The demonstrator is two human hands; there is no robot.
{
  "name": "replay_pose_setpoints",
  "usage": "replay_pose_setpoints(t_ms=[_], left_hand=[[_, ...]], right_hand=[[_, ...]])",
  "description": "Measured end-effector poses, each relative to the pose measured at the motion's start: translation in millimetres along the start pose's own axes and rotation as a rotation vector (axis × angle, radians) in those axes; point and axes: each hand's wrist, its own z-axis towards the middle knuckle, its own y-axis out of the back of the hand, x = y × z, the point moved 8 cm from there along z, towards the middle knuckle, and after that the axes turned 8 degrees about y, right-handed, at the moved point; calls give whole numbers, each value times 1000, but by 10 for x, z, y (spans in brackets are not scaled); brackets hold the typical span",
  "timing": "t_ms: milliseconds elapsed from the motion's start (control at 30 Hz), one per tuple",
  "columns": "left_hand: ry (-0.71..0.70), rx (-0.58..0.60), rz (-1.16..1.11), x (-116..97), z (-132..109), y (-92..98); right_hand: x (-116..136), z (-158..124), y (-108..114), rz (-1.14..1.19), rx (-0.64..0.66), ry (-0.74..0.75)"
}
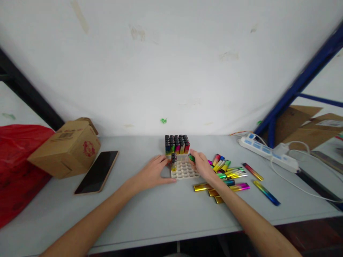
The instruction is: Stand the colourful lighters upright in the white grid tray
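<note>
A white tray with rows of round holes (184, 172) lies on the table. Several upright lighters (177, 144) with black tops and metallic coloured bodies fill a block at its far end. A few more lighters (174, 164) stand at the tray's left edge. My left hand (154, 173) rests against that left side, thumb and fingers spread apart, fingertips close to the standing lighters. Pinched in my right hand (200, 164) is a green lighter (191, 157), tilted above the right part of the tray. My fingers cover some of it.
Loose shiny lighters or wraps (222, 175) lie piled under and beside my right forearm. A phone (98, 172) and a cardboard box (66, 148) sit at left, near a red bag (21, 167). At right is a white power strip (268, 153) with cables. A wall stands behind.
</note>
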Motion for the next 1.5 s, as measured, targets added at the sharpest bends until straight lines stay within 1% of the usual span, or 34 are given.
replay_pose_setpoints(t_ms=[233, 400, 600, 800, 900, 1000, 1100, 1167, 1200, 1367, 1500], left_hand=[[1, 1, 5, -5, 0, 5], [0, -3, 8, -12, -7, 16], [8, -11, -2, 3, -10, 17], [-2, -5, -6, -19, -8, 30], [-3, -3, -1, -19, -11, 24], [-4, -17, -1, -13, -14, 23], [-1, -16, 4, -8, -14, 16], [-1, -11, 6, -11, -14, 14], [-2, -10, 5, -16, -14, 17], [-2, -22, -3, -23, -17, 33], [-8, -21, -6, -33, -23, 35]], right_hand=[[61, -24, 3, -17, 13, -10], [58, -36, -30, -2, 36, -1], [72, -11, 0, -76, 28, 71], [140, -44, 13, -42, 28, 114], [259, -87, 11, -84, 58, 224], [437, -147, 8, -203, 98, 401], [619, -223, 21, -308, 83, 607], [675, -258, 18, -346, 75, 676], [673, -263, 8, -353, 81, 673], [580, -246, -77, -316, 135, 553], [545, -239, -154, -336, 187, 570]])
